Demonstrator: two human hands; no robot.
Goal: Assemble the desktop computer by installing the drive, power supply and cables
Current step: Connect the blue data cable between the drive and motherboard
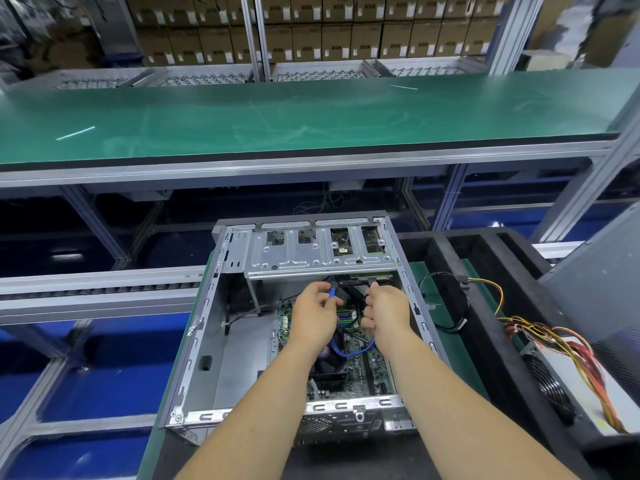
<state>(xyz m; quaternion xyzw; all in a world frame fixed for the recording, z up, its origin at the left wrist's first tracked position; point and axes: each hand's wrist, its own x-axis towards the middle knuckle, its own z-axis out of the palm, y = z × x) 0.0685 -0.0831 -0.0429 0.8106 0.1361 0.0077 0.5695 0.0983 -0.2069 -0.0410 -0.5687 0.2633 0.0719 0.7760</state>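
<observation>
Blue cable loops across the motherboard inside the open computer case, and we hold one end in each of our hands. Our left hand pinches the blue connector end beside the drive cage; our right hand is curled around a dark plug just under the drive at the cage's lower edge. The power supply lies outside the case to the right, in a black foam tray, its yellow and red wires loose and not yet connected.

We judge the risk to be a plug pushed in crooked or upside down, since the sockets are hidden under the cage lip; forcing it could bend the connector. The slack loop might also snag on the cooler fan.

The case sits on a green-edged tabletop on a conveyor line. Beyond it runs a long green bench, with stacked cardboard boxes behind.
</observation>
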